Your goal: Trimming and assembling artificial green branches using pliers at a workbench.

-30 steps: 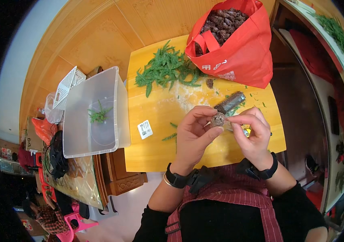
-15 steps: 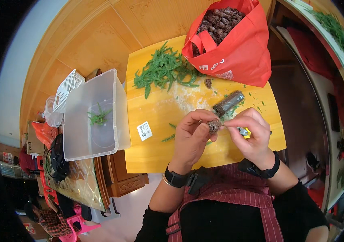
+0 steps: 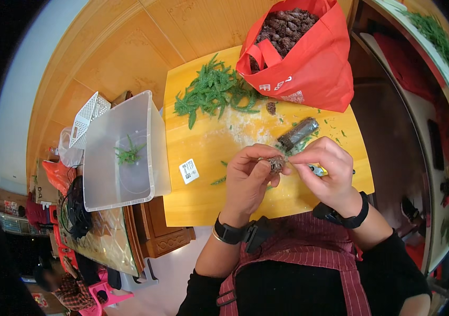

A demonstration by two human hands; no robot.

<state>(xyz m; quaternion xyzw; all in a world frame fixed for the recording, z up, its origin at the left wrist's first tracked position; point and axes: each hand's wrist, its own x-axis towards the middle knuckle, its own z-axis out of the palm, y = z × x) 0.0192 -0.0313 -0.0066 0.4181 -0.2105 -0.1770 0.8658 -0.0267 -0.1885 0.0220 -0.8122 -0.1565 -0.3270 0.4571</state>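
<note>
A small brown pine cone (image 3: 276, 165) is pinched between the thumb and fingers of my left hand (image 3: 248, 181), above the near part of the yellow table. Right beside it, my right hand (image 3: 325, 167) is closed in a pinch with its fingertips at the cone's edge. Whatever thin thing those fingertips hold is too small to make out. Just beyond both hands lies a dark brown cylinder in clear wrapping (image 3: 298, 134). Partly hidden beneath my right hand is a yellow and black object (image 3: 318, 170). Several green sprigs (image 3: 219, 180) lie near my left hand.
A pile of green sprigs (image 3: 215, 87) covers the table's far left. At the far right stands a red bag (image 3: 309, 76) full of pine cones, with one loose cone (image 3: 271, 108) before it. A clear plastic bin (image 3: 152, 158) holding a sprig adjoins the table's left edge; a white label (image 3: 188, 171) lies nearby.
My right hand has shifted slightly left, its fingertips a little higher at the cone. The pine cone has turned and moved slightly left in my left hand.
</note>
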